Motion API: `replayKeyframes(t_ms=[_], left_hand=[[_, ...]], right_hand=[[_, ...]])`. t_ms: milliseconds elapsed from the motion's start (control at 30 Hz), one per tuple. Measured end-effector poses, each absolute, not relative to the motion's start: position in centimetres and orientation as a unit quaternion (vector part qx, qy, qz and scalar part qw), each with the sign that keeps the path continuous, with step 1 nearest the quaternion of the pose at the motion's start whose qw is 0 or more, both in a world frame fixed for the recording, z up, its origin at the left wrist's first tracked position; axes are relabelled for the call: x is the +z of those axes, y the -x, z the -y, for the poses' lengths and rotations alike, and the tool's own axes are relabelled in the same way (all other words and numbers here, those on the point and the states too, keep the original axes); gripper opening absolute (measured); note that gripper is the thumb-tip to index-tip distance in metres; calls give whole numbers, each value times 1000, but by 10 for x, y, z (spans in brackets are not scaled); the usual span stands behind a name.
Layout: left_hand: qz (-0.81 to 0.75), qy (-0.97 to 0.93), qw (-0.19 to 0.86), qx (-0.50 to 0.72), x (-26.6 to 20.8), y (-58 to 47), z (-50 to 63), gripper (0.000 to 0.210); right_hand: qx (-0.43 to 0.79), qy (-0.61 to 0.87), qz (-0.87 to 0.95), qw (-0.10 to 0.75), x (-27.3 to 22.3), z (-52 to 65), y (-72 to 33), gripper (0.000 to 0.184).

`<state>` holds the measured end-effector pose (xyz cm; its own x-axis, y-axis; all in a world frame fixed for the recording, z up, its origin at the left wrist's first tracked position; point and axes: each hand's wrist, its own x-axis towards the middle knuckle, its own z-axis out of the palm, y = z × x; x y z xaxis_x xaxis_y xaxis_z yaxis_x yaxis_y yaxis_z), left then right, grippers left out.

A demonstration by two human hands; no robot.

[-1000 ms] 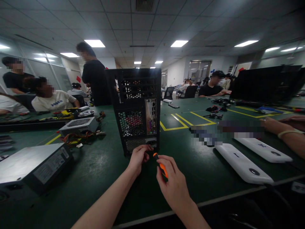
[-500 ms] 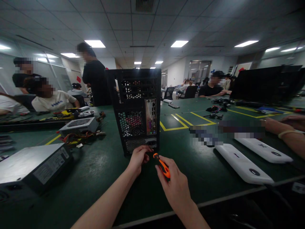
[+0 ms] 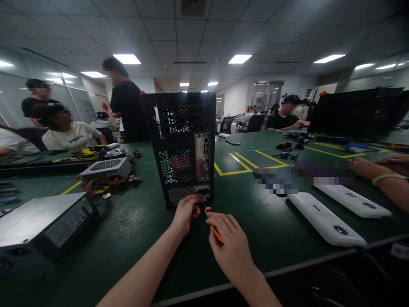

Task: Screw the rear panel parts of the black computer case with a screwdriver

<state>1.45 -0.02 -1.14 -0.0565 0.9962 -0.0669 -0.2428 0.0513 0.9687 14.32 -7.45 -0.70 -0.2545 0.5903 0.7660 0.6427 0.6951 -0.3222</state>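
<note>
A black computer case [image 3: 183, 140] stands upright with its rear panel toward me. My left hand [image 3: 187, 213] is at the panel's lower edge, just below the built-in power supply [image 3: 182, 195], its fingertips pinched together. Whatever lies between them is too small or hidden to make out. My right hand [image 3: 230, 241] is closed around an orange-and-black screwdriver [image 3: 217, 234], just right of the left hand. Its thin shaft points up toward the case's lower right corner, near my left fingertips. Most of the handle is covered by my fingers.
A loose power supply [image 3: 47, 226] sits at the left front, with a second power supply [image 3: 105, 167] and its cables behind it. Two white devices [image 3: 326, 217] lie on the right. Another person's hand [image 3: 367, 168] reaches in at the right edge. Cables [image 3: 289, 147] lie farther back.
My right hand has shifted slightly left and wrapped farther over the screwdriver's handle, so less orange shows. My left hand and the case have hardly moved.
</note>
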Motion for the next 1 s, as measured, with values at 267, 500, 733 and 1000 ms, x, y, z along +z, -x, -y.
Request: replayKeyframes(t_ms=[267,500,733,1000], left_hand=[[-468,-414,547,558,-14,-14,-1,19],[-473,-409,551,552,-10,-15,2,18],[-481,-415,555,538,-11,-14,0,18],[-471,-406,559,549,-11,-15,1,16]], right_hand=[[27,394,771,501,-8,75,-146,15],[-14,385,803,455,-6,73,-143,24],[-4,388,806,446,-8,74,-142,27],[30,383,801,459,-4,76,-142,22]])
